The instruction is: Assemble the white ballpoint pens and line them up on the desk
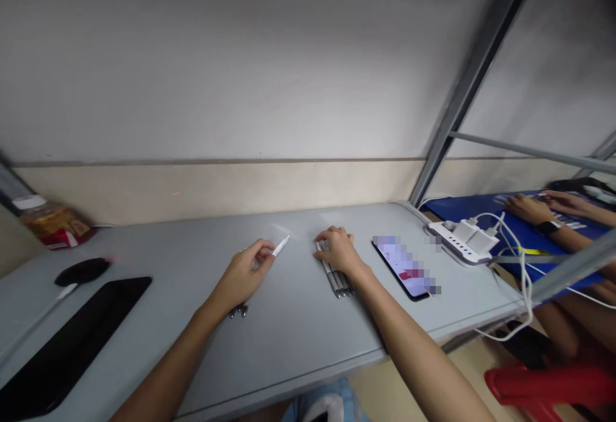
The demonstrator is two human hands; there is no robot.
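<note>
My left hand (251, 271) is over the middle of the grey desk, its thumb and fingers pinched on a slim white pen (281, 245) that points up and to the right. Below that wrist, a few dark, shiny pen ends (239, 312) show on the desk; the rest of them is hidden by the hand and forearm. To the right, my right hand (338, 250) curls its fingers over the far ends of several silver-tipped pens (337, 281). These lie side by side with their tips toward me, and the fingers partly cover them.
A lit phone (402, 268) and a white power strip (459, 242) with chargers and cables lie on the right. On the left are a black tablet-like slab (81, 338), a round black pad (81, 272) and a bottle (52, 223). Another person's hands (529, 208) rest beyond the metal frame (462, 101).
</note>
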